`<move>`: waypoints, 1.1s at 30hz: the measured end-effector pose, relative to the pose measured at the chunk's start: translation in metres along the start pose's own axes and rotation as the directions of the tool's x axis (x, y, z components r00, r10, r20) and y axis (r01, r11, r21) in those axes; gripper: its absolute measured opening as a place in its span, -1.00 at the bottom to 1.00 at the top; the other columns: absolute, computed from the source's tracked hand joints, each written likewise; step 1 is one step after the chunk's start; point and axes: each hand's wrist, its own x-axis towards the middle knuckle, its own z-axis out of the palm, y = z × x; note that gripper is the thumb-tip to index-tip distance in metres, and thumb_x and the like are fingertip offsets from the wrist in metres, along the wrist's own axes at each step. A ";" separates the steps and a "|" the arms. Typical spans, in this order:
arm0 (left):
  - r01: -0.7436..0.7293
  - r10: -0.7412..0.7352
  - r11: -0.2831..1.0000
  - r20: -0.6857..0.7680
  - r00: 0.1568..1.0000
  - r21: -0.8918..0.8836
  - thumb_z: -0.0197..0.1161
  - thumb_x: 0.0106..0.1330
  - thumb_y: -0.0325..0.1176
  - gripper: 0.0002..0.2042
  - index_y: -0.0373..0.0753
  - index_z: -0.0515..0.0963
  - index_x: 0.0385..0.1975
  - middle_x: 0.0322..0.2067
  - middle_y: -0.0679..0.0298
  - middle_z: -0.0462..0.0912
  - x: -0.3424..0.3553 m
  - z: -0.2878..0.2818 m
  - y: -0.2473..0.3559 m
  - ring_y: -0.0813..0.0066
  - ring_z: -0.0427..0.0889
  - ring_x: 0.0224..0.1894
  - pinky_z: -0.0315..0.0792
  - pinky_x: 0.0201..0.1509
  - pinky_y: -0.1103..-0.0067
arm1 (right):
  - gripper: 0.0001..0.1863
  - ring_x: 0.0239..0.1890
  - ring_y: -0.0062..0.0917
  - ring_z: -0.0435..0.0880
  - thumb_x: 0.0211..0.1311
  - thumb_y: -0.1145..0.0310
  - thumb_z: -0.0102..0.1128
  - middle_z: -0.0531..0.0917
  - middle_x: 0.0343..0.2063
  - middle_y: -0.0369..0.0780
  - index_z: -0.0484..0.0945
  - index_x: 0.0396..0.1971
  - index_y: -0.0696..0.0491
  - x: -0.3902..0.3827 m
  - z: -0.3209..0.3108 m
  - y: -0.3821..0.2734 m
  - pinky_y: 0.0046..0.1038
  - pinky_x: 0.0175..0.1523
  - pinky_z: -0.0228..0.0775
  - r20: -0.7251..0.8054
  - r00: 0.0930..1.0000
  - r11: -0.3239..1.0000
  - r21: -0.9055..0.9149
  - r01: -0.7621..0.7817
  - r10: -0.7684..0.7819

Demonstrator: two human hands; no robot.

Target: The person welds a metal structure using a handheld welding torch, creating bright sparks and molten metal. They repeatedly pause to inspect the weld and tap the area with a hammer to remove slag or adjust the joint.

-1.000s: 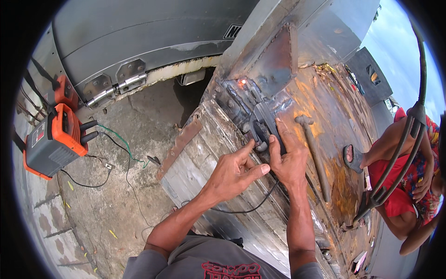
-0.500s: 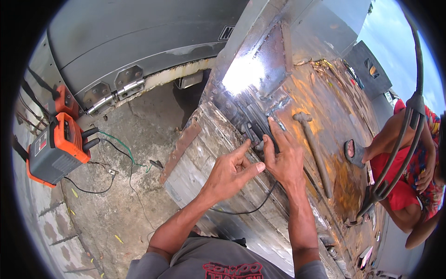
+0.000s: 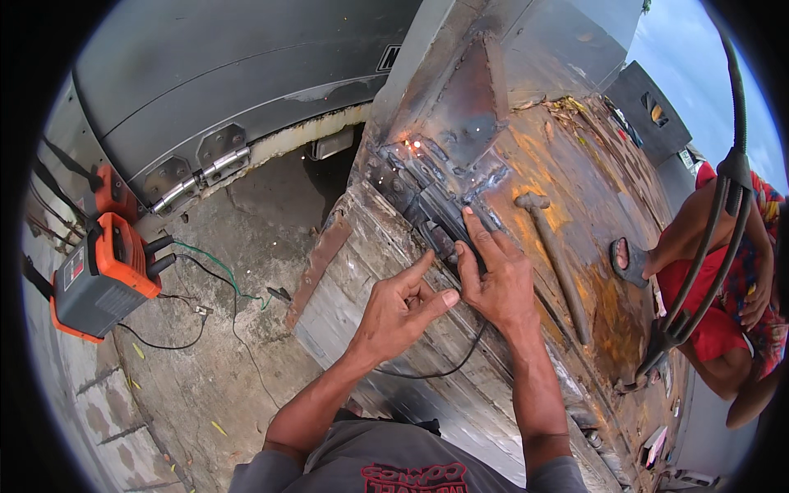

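My right hand (image 3: 500,279) is closed round a dark welding electrode holder (image 3: 448,215), its index finger laid along the side and the thumb against the near end. A thin black cable curves away below this hand. Past the holder's far end, small orange sparks (image 3: 413,145) glow at the seam of a scorched metal upright with a triangular gusset plate (image 3: 464,94). My left hand (image 3: 403,311) holds nothing; its index finger and thumb are stretched, the others curled. Its index fingertip is close to the holder; whether they touch I cannot tell.
A hammer (image 3: 557,267) lies on the rusty metal deck (image 3: 608,238) right of my hand. A person in red (image 3: 715,279) squats at the right, near a hanging black cable (image 3: 734,148). An orange-and-grey welding machine (image 3: 103,283) stands on the left, its leads on the concrete.
The bright white arc has died down to small orange sparks. Both hands keep nearly the same place, with the left hand shifted slightly left and down.
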 end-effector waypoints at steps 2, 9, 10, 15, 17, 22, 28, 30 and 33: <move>0.007 -0.008 0.999 -0.019 1.000 -0.046 0.48 0.47 -0.16 -0.16 -0.68 0.23 0.49 -0.51 0.39 0.64 -0.001 0.001 0.001 0.77 0.47 -0.42 0.37 -0.30 0.67 | -0.43 -0.50 -0.20 0.69 0.34 0.39 0.45 0.69 -0.41 -0.04 0.65 0.36 -0.02 0.001 -0.002 -0.007 -0.22 -0.34 0.55 0.058 0.998 0.999 -0.014 -0.033 0.034; 0.077 -0.087 0.981 -0.044 0.995 -0.180 0.43 0.50 -0.19 -0.19 -0.61 0.21 0.53 -0.53 0.43 0.58 0.001 -0.001 0.003 0.79 0.47 -0.45 0.30 -0.35 0.69 | -0.41 -0.54 -0.20 0.70 0.35 0.27 0.44 0.66 -0.43 -0.12 0.62 0.39 -0.06 0.003 0.005 -0.010 -0.17 -0.41 0.56 0.033 0.999 0.998 -0.061 -0.005 0.007; 0.099 -0.108 0.976 -0.038 0.993 -0.193 0.43 0.50 -0.19 -0.19 -0.61 0.20 0.54 -0.53 0.43 0.57 0.001 -0.002 0.003 0.79 0.47 -0.45 0.29 -0.36 0.69 | -0.41 -0.53 -0.19 0.70 0.36 0.29 0.45 0.68 -0.41 -0.10 0.62 0.39 -0.06 0.004 0.004 -0.013 -0.18 -0.39 0.57 0.043 0.999 0.998 -0.060 -0.027 0.030; 0.063 -0.085 0.968 -0.082 0.993 -0.241 0.46 0.46 -0.21 -0.19 -0.57 0.24 0.54 -0.56 0.35 0.60 0.006 0.002 -0.005 0.81 0.34 -0.67 0.19 -0.61 0.72 | -0.42 -0.53 -0.19 0.69 0.36 0.30 0.44 0.68 -0.40 -0.08 0.63 0.39 -0.06 0.006 0.005 -0.013 -0.18 -0.39 0.56 0.047 0.997 0.996 -0.064 -0.057 0.060; 0.062 -0.083 0.970 -0.077 0.994 -0.237 0.46 0.46 -0.21 -0.18 -0.58 0.23 0.54 -0.56 0.34 0.61 0.007 0.002 -0.006 0.81 0.33 -0.68 0.18 -0.61 0.72 | -0.42 -0.54 -0.19 0.68 0.37 0.30 0.44 0.67 -0.42 -0.08 0.62 0.39 -0.05 0.005 0.005 -0.012 -0.17 -0.40 0.55 0.047 0.996 0.996 -0.065 -0.068 0.071; 0.077 -0.096 0.971 -0.073 0.993 -0.226 0.45 0.46 -0.22 -0.19 -0.58 0.22 0.54 -0.58 0.36 0.59 0.008 0.002 -0.004 0.81 0.33 -0.69 0.17 -0.62 0.72 | -0.43 -0.55 -0.18 0.70 0.41 0.25 0.40 0.64 -0.45 -0.11 0.60 0.40 0.00 0.005 0.007 -0.009 -0.14 -0.43 0.55 0.044 0.997 0.996 -0.061 -0.058 0.061; 0.086 -0.099 0.978 -0.063 0.993 -0.190 0.44 0.49 -0.19 -0.19 -0.58 0.21 0.55 -0.60 0.45 0.54 0.012 0.001 0.000 0.82 0.40 -0.53 0.19 -0.45 0.68 | -0.43 -0.56 -0.16 0.70 0.43 0.24 0.37 0.63 -0.46 -0.10 0.59 0.39 0.03 0.008 0.012 -0.005 -0.13 -0.46 0.55 0.027 0.999 0.998 -0.054 -0.042 0.044; 0.085 -0.098 0.979 -0.065 0.993 -0.183 0.44 0.49 -0.19 -0.19 -0.58 0.21 0.55 -0.60 0.45 0.53 0.013 0.001 -0.001 0.83 0.38 -0.54 0.17 -0.46 0.69 | -0.43 -0.56 -0.15 0.70 0.43 0.24 0.37 0.62 -0.47 -0.09 0.59 0.39 0.03 0.009 0.014 -0.004 -0.13 -0.46 0.54 0.018 0.999 0.998 -0.046 -0.036 0.037; 0.088 -0.100 0.981 -0.063 0.993 -0.175 0.44 0.48 -0.19 -0.19 -0.58 0.21 0.55 -0.61 0.45 0.52 0.013 0.000 -0.003 0.83 0.37 -0.55 0.16 -0.47 0.68 | -0.44 -0.57 -0.15 0.69 0.43 0.24 0.37 0.62 -0.47 -0.08 0.60 0.39 0.04 0.009 0.015 -0.003 -0.14 -0.47 0.54 0.018 0.999 0.998 -0.038 -0.040 0.041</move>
